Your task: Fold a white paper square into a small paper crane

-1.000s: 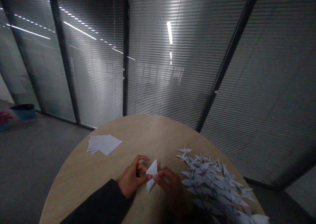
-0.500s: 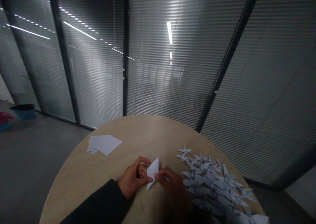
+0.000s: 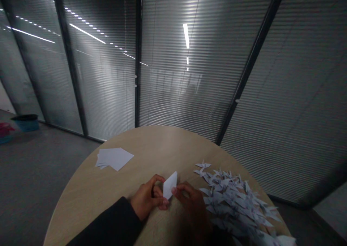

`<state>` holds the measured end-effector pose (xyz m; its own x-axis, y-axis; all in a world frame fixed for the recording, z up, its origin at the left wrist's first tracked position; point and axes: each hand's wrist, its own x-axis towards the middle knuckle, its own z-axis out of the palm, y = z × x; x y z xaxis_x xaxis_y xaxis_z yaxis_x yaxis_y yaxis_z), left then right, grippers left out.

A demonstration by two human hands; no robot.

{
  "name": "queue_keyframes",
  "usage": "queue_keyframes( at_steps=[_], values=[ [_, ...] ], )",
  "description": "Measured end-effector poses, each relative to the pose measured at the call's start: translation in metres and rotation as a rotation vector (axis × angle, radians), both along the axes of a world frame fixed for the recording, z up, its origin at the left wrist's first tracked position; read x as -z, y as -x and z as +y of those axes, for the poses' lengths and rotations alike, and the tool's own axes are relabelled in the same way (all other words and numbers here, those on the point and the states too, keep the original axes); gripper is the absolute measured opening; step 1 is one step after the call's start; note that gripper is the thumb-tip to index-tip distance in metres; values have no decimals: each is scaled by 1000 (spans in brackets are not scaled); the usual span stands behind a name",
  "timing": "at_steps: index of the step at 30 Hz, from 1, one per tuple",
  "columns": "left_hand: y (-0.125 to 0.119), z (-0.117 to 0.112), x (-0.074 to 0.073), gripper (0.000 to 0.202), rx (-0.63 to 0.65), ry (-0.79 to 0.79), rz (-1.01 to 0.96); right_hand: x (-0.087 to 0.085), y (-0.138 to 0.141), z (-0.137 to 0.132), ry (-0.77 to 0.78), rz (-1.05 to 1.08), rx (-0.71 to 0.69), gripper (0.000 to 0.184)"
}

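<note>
A small white folded paper (image 3: 170,185) stands tilted just above the round wooden table (image 3: 151,148). My left hand (image 3: 148,199), in a dark sleeve, pinches its lower left edge with thumb and fingers. On the paper's right side my right hand (image 3: 191,202) pinches it too. Both hands meet near the table's front middle.
A stack of flat white sheets (image 3: 114,158) lies at the table's left. A heap of several folded white paper cranes (image 3: 233,199) covers the right side. Glass walls with blinds stand behind. Bins (image 3: 25,121) sit on the floor far left.
The folded paper has been turned and lifted a little between my fingers, showing a broader face now. Both hands stayed in the same spot.
</note>
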<state>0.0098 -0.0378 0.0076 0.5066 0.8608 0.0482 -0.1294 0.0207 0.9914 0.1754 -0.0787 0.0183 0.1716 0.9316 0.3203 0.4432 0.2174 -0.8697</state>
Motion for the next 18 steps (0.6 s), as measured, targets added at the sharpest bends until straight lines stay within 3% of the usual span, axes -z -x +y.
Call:
queue_keyframes(
  at_steps=[4,9,14,18],
  values=[
    [1,0,-3,53,-11,-18,33,2,1,0,-63,-22,29,24],
    [2,3,3,58,40,41,104,7,1,0,-212,-60,71,16],
    [0,5,1,68,47,187,-40,14,-1,2,-372,-205,42,17],
    [2,5,-9,60,-31,216,-130,15,-2,1,-409,-324,-26,19]
  ],
)
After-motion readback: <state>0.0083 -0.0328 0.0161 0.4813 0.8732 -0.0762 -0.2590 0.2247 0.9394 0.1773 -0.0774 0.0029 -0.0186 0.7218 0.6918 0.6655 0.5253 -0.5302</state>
